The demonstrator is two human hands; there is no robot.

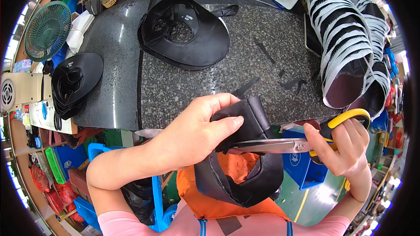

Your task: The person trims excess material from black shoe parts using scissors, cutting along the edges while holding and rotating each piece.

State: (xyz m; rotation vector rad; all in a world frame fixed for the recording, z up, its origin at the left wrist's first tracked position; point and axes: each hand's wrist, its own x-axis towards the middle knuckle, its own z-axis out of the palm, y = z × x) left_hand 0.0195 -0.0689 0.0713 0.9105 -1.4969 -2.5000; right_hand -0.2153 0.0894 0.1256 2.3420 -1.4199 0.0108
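My left hand [192, 131] grips a black leather shoe upper [272, 175] by its upper part, thumb on top. The rest of the upper hangs in a loop over my orange apron [188, 188]. Fingers of my right hand [343, 148] are through the yellow-and-black handles of a pair of scissors [280, 145]. Its blades point left and lie against the leather just below my left thumb. The blade tips are partly hidden at the leather's edge, so whether they are cutting I cannot tell.
Similar black uppers [208, 46] lie piled on the speckled stone table [245, 39], with more uppers [89, 67] at the left. Black scraps [291, 83] are scattered nearby. Long stacks of white-edged black pieces [345, 39] stand at the right. A green fan [48, 30] is at far left.
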